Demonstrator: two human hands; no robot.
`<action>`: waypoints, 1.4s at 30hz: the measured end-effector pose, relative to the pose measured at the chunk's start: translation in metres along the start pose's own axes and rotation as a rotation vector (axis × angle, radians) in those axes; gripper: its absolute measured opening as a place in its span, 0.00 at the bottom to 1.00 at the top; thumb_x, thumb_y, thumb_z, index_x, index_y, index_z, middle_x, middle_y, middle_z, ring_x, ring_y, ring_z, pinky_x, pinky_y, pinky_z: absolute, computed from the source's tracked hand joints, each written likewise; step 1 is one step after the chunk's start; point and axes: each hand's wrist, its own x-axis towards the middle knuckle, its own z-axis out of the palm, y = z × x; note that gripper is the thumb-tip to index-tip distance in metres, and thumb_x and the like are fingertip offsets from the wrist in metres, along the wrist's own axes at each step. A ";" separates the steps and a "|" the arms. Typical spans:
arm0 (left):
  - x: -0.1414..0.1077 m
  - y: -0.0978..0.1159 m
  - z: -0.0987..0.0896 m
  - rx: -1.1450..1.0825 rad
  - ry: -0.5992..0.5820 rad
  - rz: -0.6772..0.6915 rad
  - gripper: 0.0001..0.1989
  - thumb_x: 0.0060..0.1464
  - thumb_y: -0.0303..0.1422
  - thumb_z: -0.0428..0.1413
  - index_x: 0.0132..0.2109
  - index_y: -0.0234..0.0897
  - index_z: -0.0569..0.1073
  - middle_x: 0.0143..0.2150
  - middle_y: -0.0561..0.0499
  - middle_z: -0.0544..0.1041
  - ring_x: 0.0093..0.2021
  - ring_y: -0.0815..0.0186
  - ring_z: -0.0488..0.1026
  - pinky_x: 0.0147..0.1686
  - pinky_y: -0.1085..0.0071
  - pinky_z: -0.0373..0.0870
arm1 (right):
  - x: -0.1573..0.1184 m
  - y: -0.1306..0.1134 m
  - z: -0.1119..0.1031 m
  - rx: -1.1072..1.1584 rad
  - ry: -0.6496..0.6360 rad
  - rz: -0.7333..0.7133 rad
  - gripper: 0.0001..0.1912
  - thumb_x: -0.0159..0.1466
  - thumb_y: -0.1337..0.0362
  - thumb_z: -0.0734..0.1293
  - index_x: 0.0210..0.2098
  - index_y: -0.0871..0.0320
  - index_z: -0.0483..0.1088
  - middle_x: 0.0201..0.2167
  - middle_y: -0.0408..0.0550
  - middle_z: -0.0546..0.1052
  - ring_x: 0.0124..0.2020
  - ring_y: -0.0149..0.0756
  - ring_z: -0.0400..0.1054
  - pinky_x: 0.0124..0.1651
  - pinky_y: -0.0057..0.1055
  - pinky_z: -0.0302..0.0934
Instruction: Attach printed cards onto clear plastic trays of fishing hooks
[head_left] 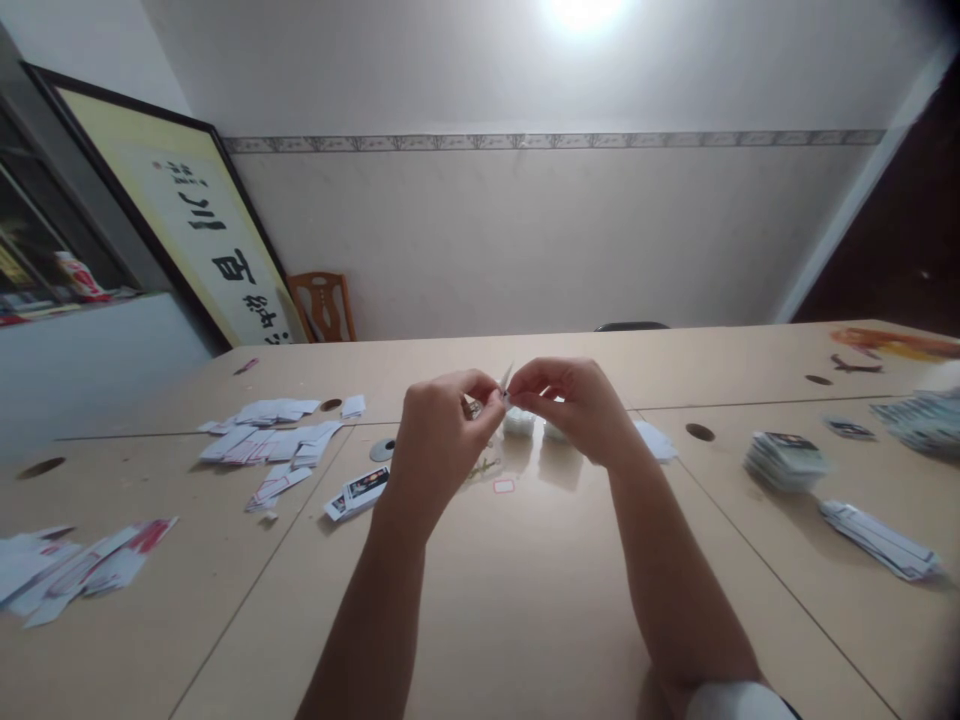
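Observation:
My left hand (446, 435) and my right hand (574, 405) meet fingertip to fingertip above the middle of the table. Between their pinched fingers is a small, thin white piece (507, 378) with a pointed end sticking up; its kind is too small to tell. Whitish stacks (519, 424) stand on the table just behind the hands, partly covered by them. Small gold-coloured bits (486, 467) lie beside my left hand. A small red-edged label (504, 487) rests on the tabletop below the fingers. Left of my left wrist are white strips with dark printed pictures (361, 493).
Loose white papers (262, 440) and red-marked paper strips (90, 565) spread over the left side. At right are a stack of clear-wrapped cards (784, 460) and a bundle of long white strips (879, 540). The table (495, 620) has round cable holes (700, 432).

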 end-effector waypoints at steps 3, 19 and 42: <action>0.000 0.001 -0.001 -0.032 0.005 -0.002 0.05 0.55 0.29 0.58 0.32 0.37 0.79 0.25 0.55 0.77 0.19 0.74 0.62 0.26 0.72 0.61 | 0.000 0.001 -0.001 0.004 0.017 0.007 0.06 0.59 0.69 0.68 0.28 0.55 0.77 0.28 0.41 0.79 0.32 0.31 0.72 0.34 0.30 0.64; 0.001 -0.003 0.002 0.000 -0.015 0.018 0.06 0.55 0.28 0.57 0.34 0.38 0.80 0.27 0.54 0.79 0.20 0.73 0.64 0.26 0.72 0.60 | 0.000 -0.001 0.000 -0.031 0.012 -0.014 0.07 0.60 0.69 0.68 0.30 0.54 0.78 0.28 0.42 0.80 0.32 0.31 0.74 0.35 0.30 0.66; 0.002 -0.005 0.003 -0.046 0.013 -0.055 0.03 0.55 0.27 0.54 0.34 0.36 0.72 0.24 0.57 0.72 0.21 0.74 0.62 0.24 0.73 0.57 | 0.001 0.002 -0.005 0.015 0.069 0.076 0.04 0.55 0.70 0.68 0.30 0.56 0.74 0.26 0.42 0.77 0.28 0.30 0.71 0.30 0.29 0.62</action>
